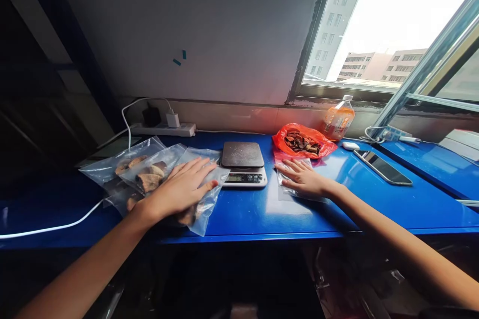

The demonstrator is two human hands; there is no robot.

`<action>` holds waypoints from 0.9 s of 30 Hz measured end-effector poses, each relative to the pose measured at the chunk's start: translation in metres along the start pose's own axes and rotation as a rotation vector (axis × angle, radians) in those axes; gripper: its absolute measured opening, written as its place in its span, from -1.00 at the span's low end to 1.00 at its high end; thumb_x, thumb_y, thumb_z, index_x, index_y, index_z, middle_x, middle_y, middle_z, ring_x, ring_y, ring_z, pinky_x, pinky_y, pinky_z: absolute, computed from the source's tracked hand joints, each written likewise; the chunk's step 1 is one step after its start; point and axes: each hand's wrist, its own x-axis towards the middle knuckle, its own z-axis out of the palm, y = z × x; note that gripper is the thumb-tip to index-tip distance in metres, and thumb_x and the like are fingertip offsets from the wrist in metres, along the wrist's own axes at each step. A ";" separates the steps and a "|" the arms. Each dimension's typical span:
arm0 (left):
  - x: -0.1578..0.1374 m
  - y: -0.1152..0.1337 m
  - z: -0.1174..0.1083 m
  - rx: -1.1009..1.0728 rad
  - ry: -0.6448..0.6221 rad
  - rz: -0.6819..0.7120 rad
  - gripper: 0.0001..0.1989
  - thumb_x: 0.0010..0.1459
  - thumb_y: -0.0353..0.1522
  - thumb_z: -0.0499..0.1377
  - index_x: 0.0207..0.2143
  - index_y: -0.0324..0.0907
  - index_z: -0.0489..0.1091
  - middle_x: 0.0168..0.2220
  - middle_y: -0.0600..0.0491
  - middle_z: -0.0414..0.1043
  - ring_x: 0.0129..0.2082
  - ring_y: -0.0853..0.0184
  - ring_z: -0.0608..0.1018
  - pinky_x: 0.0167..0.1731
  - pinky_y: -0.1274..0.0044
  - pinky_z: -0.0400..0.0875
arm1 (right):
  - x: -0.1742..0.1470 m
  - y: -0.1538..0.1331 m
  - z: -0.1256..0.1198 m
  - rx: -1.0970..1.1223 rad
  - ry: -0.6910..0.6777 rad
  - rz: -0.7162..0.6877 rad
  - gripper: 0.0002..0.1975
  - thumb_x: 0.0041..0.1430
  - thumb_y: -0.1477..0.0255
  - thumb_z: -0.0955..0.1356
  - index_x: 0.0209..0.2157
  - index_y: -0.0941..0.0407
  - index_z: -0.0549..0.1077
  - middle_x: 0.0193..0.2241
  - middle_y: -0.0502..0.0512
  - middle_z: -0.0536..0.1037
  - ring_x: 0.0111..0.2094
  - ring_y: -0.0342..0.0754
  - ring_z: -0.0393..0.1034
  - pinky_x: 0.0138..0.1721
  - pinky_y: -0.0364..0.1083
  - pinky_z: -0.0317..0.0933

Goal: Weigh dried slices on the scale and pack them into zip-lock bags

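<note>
My left hand (pixel 187 184) lies flat, fingers stretched out, on several clear plastic bags (pixel 209 204) that hold brown dried pieces (pixel 149 179). Under my right hand (pixel 303 178), also spread flat, is a small stack of clear bags (pixel 280 179) that look flat. Between the two hands stands a digital kitchen scale (pixel 243 154) with a dark plate and a lit display; the plate bears only pale specks. Behind my right hand sits an open red plastic bag (pixel 279 134) with dark dried slices (pixel 302 143) in it.
At the back right stands a bottle of orange drink (pixel 339 118). A phone (pixel 383 167) and a white earbud-like case (pixel 350 146) lie right of it on the blue table (pixel 247 219). A power strip (pixel 164 130) with a charger (pixel 172 119) and white cable runs along the wall.
</note>
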 end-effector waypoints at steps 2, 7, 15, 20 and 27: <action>0.011 -0.004 -0.002 -0.017 0.043 0.004 -0.45 0.31 -0.16 -0.18 0.26 -0.15 0.15 0.31 -0.05 0.10 0.31 0.11 0.11 0.24 0.17 0.02 | 0.001 0.004 -0.003 0.019 0.037 -0.060 -0.41 0.24 0.06 0.24 0.27 -0.13 0.17 0.29 0.20 0.17 0.30 0.21 0.01 0.20 0.29 0.02; 0.031 -0.013 -0.018 0.075 0.045 0.081 -0.60 0.25 -0.26 -0.08 0.01 -0.16 0.40 0.00 -0.07 0.47 0.02 0.13 0.45 0.02 0.30 0.29 | 0.013 -0.016 -0.030 0.023 0.294 -0.204 -0.63 0.22 0.32 0.32 0.05 0.06 0.46 -0.04 0.21 0.54 -0.02 0.09 0.43 0.02 0.11 0.28; 0.030 -0.005 -0.017 0.167 0.178 0.022 -0.79 0.18 -0.31 0.02 -0.29 -0.10 0.45 -0.29 0.00 0.55 -0.23 0.16 0.54 -0.20 0.40 0.32 | 0.064 -0.110 -0.048 0.170 0.486 -0.391 -0.77 0.26 0.35 0.29 -0.12 0.11 0.49 -0.21 0.16 0.57 -0.16 -0.01 0.43 -0.11 -0.03 0.27; 0.040 -0.015 -0.015 0.124 0.081 0.090 -0.80 0.19 -0.32 0.01 -0.30 -0.15 0.42 -0.25 -0.02 0.47 -0.21 0.20 0.47 -0.22 0.42 0.31 | 0.060 -0.114 -0.032 0.255 0.450 -0.373 -0.82 0.24 0.39 0.31 -0.18 0.13 0.50 -0.31 0.14 0.57 -0.22 -0.03 0.42 -0.17 -0.06 0.26; 0.055 -0.006 -0.047 0.152 0.043 0.285 -0.84 0.21 -0.42 0.01 -0.37 -0.16 0.37 -0.27 -0.02 0.34 -0.23 0.23 0.39 -0.28 0.45 0.28 | 0.056 -0.116 -0.032 0.725 0.496 -0.237 -0.83 0.21 0.35 0.29 -0.19 0.10 0.40 -0.39 0.05 0.52 -0.34 -0.10 0.42 -0.30 -0.11 0.29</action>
